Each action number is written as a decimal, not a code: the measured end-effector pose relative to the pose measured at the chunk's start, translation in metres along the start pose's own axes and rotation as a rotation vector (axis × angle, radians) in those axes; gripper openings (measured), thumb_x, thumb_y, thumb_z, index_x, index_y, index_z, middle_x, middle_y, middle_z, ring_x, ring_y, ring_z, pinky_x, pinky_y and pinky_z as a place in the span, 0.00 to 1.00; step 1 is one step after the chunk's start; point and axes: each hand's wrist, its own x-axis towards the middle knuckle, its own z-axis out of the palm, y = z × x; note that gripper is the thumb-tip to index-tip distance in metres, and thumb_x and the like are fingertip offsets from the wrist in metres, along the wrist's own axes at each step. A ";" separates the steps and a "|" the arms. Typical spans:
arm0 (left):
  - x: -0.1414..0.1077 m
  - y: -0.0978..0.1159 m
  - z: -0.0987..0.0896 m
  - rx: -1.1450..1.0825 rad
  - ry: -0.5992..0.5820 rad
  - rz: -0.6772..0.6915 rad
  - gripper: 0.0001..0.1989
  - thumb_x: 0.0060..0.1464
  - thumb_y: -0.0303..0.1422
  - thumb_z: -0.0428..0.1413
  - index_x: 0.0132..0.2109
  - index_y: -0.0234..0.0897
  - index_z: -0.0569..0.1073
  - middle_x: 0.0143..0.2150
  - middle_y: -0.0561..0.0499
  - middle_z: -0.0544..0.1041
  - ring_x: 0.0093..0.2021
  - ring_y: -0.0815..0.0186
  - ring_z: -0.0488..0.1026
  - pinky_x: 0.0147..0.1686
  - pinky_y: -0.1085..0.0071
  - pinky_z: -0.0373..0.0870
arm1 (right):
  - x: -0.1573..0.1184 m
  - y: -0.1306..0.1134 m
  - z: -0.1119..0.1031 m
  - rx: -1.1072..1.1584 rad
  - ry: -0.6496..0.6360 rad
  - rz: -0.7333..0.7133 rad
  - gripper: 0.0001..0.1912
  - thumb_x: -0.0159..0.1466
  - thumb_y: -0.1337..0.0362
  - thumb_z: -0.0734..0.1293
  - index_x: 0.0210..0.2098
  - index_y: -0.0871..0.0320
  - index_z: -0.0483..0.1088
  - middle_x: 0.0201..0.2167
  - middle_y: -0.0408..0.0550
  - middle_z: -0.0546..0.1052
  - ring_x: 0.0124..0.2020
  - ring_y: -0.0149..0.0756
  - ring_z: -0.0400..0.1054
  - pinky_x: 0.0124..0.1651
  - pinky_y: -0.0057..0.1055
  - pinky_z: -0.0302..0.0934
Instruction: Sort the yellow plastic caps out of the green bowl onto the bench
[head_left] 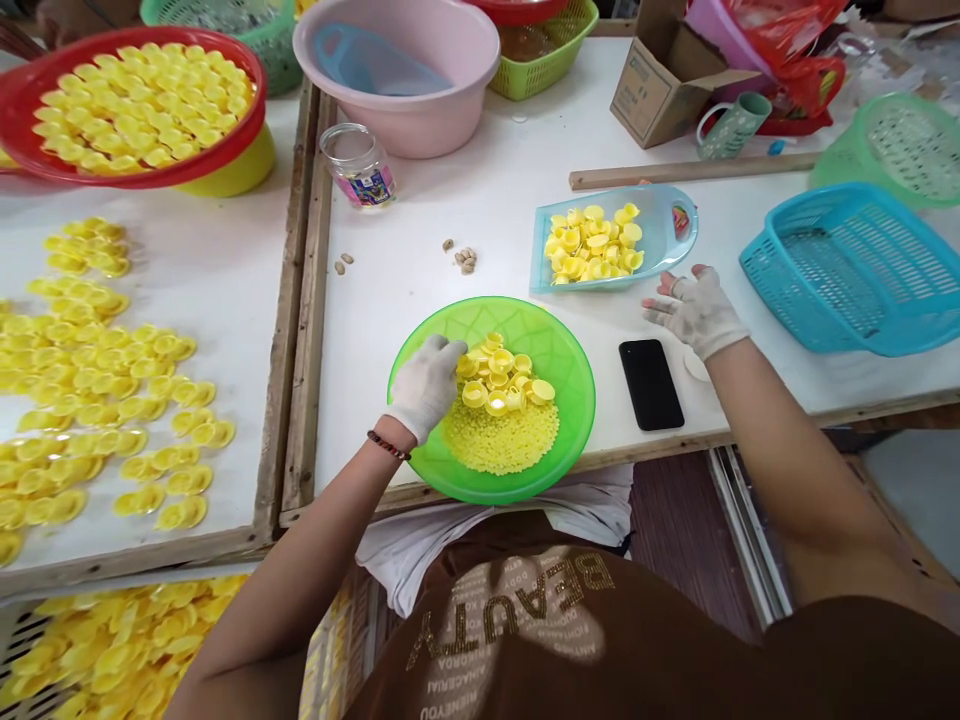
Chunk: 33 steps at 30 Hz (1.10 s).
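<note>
2 white cotton-gloved hands over a white worktable (480, 215); 1 green plastic bowl (577, 400) sits at its near edge, holding a heap of yellow plastic caps (495, 385) on top of a mound of small yellow pellets (502, 440). 1 light-blue plastic scoop tray (664, 225) just above it holds more yellow caps, too many to count exactly. 1 black smartphone (651, 385) lies just beside the bowl. 1 glass jar (358, 167) and 2 small piles of brown seeds (465, 260) are also on the table. 1 red tray of yellow caps (142, 105) and loose yellow caps (97, 400) sit on the table to the left. Left hand (425, 388) is inside the bowl, fingers pressed together, touching the edge of the cap heap; pinch cannot be confirmed. Right hand (695, 312) is spread, empty, on the table near the scoop tray.
</note>
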 end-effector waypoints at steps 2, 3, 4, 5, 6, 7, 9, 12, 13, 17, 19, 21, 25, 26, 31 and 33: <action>0.005 0.003 -0.001 0.065 -0.085 0.050 0.15 0.57 0.23 0.51 0.45 0.40 0.79 0.46 0.40 0.74 0.42 0.52 0.73 0.37 0.60 0.68 | -0.035 -0.004 0.009 -0.066 0.029 -0.099 0.16 0.60 0.68 0.70 0.45 0.47 0.66 0.36 0.40 0.74 0.27 0.30 0.73 0.27 0.27 0.72; 0.008 0.005 -0.002 0.090 -0.119 0.065 0.13 0.56 0.22 0.51 0.42 0.39 0.79 0.46 0.40 0.74 0.42 0.51 0.73 0.37 0.61 0.67 | -0.055 -0.004 0.016 -0.100 -0.030 -0.154 0.13 0.61 0.67 0.70 0.44 0.49 0.68 0.36 0.42 0.75 0.28 0.29 0.73 0.27 0.25 0.71; 0.011 0.007 -0.003 0.108 -0.137 0.076 0.10 0.56 0.23 0.52 0.38 0.38 0.78 0.44 0.40 0.74 0.42 0.51 0.73 0.37 0.60 0.67 | -0.075 -0.004 0.024 -0.143 -0.121 -0.202 0.10 0.62 0.66 0.70 0.43 0.51 0.70 0.36 0.44 0.76 0.29 0.29 0.73 0.28 0.24 0.70; 0.012 0.008 -0.006 0.121 -0.136 0.088 0.07 0.56 0.24 0.54 0.35 0.37 0.76 0.43 0.39 0.74 0.42 0.51 0.74 0.38 0.60 0.67 | -0.094 -0.001 0.034 -0.210 -0.220 -0.240 0.07 0.63 0.65 0.69 0.42 0.53 0.72 0.36 0.45 0.77 0.28 0.29 0.72 0.29 0.25 0.70; 0.011 0.009 -0.009 0.131 -0.118 0.104 0.05 0.56 0.25 0.55 0.33 0.36 0.75 0.42 0.39 0.74 0.42 0.51 0.74 0.38 0.60 0.67 | -0.113 0.004 0.045 -0.295 -0.338 -0.268 0.07 0.64 0.64 0.69 0.42 0.54 0.74 0.35 0.46 0.77 0.29 0.29 0.72 0.30 0.25 0.70; 0.008 0.010 -0.013 0.137 -0.089 0.120 0.04 0.56 0.27 0.56 0.33 0.36 0.74 0.42 0.40 0.75 0.42 0.51 0.74 0.38 0.61 0.67 | -0.131 0.011 0.056 -0.397 -0.482 -0.280 0.06 0.65 0.64 0.68 0.42 0.54 0.75 0.34 0.46 0.78 0.29 0.31 0.72 0.30 0.27 0.69; -0.003 0.008 -0.024 0.124 -0.023 0.125 0.03 0.56 0.30 0.56 0.33 0.37 0.73 0.39 0.43 0.75 0.39 0.55 0.74 0.37 0.63 0.66 | -0.161 0.031 0.080 -0.599 -0.830 -0.351 0.07 0.67 0.67 0.65 0.42 0.56 0.76 0.34 0.46 0.78 0.33 0.34 0.73 0.37 0.32 0.72; -0.026 0.002 -0.039 -0.017 0.032 0.039 0.06 0.56 0.34 0.58 0.33 0.38 0.72 0.30 0.49 0.75 0.31 0.62 0.71 0.33 0.67 0.65 | -0.190 0.069 0.118 -0.917 -1.221 -0.638 0.15 0.64 0.78 0.61 0.46 0.61 0.75 0.43 0.53 0.79 0.44 0.40 0.73 0.53 0.41 0.70; -0.033 0.001 -0.042 -0.097 0.043 0.004 0.06 0.56 0.36 0.59 0.34 0.38 0.73 0.29 0.50 0.75 0.29 0.63 0.71 0.32 0.67 0.65 | -0.196 0.080 0.131 -1.016 -1.294 -0.704 0.17 0.63 0.79 0.61 0.48 0.64 0.74 0.46 0.56 0.78 0.47 0.42 0.72 0.55 0.42 0.68; -0.055 0.002 -0.041 -0.531 0.094 -0.190 0.16 0.56 0.41 0.61 0.47 0.35 0.76 0.37 0.48 0.80 0.30 0.64 0.76 0.30 0.70 0.71 | -0.211 0.110 0.171 -1.360 -1.319 -0.800 0.20 0.68 0.72 0.62 0.59 0.66 0.68 0.58 0.65 0.71 0.57 0.51 0.68 0.58 0.49 0.65; -0.060 0.005 -0.032 -0.714 0.098 -0.303 0.19 0.57 0.43 0.60 0.50 0.34 0.78 0.36 0.48 0.80 0.28 0.64 0.78 0.29 0.70 0.73 | -0.215 0.116 0.180 -1.475 -1.252 -0.764 0.19 0.71 0.65 0.63 0.59 0.64 0.68 0.59 0.65 0.71 0.57 0.55 0.68 0.55 0.51 0.65; -0.063 0.007 -0.023 -0.784 0.105 -0.346 0.20 0.59 0.44 0.59 0.51 0.33 0.79 0.35 0.48 0.80 0.28 0.64 0.78 0.29 0.70 0.75 | -0.217 0.120 0.184 -1.520 -1.227 -0.675 0.17 0.73 0.60 0.62 0.56 0.64 0.70 0.55 0.64 0.74 0.52 0.55 0.71 0.50 0.49 0.67; -0.062 0.005 -0.016 -0.762 0.138 -0.310 0.19 0.61 0.44 0.58 0.51 0.35 0.77 0.38 0.48 0.80 0.30 0.64 0.80 0.31 0.70 0.76 | -0.211 0.115 0.178 -1.333 -1.236 -0.411 0.12 0.73 0.59 0.62 0.38 0.60 0.71 0.35 0.52 0.77 0.36 0.40 0.71 0.41 0.37 0.65; -0.061 0.004 -0.016 -0.758 0.134 -0.300 0.18 0.61 0.44 0.57 0.50 0.35 0.77 0.38 0.48 0.80 0.30 0.64 0.79 0.31 0.70 0.76 | -0.208 0.111 0.174 -1.232 -1.216 -0.320 0.14 0.73 0.59 0.62 0.32 0.59 0.69 0.29 0.48 0.75 0.31 0.36 0.69 0.37 0.34 0.64; -0.059 0.008 -0.020 -0.686 0.034 -0.243 0.14 0.61 0.42 0.56 0.42 0.35 0.77 0.32 0.50 0.77 0.30 0.64 0.77 0.31 0.70 0.74 | -0.203 0.077 0.155 -0.434 -0.981 0.312 0.24 0.68 0.43 0.65 0.27 0.54 0.59 0.18 0.35 0.61 0.15 0.24 0.52 0.17 0.25 0.46; -0.060 0.016 -0.016 -0.774 -0.068 -0.263 0.14 0.59 0.42 0.57 0.40 0.34 0.76 0.31 0.49 0.77 0.30 0.64 0.76 0.32 0.69 0.76 | -0.207 0.063 0.153 -0.131 -0.867 0.352 0.26 0.65 0.39 0.67 0.29 0.54 0.60 0.18 0.33 0.61 0.14 0.22 0.50 0.15 0.23 0.41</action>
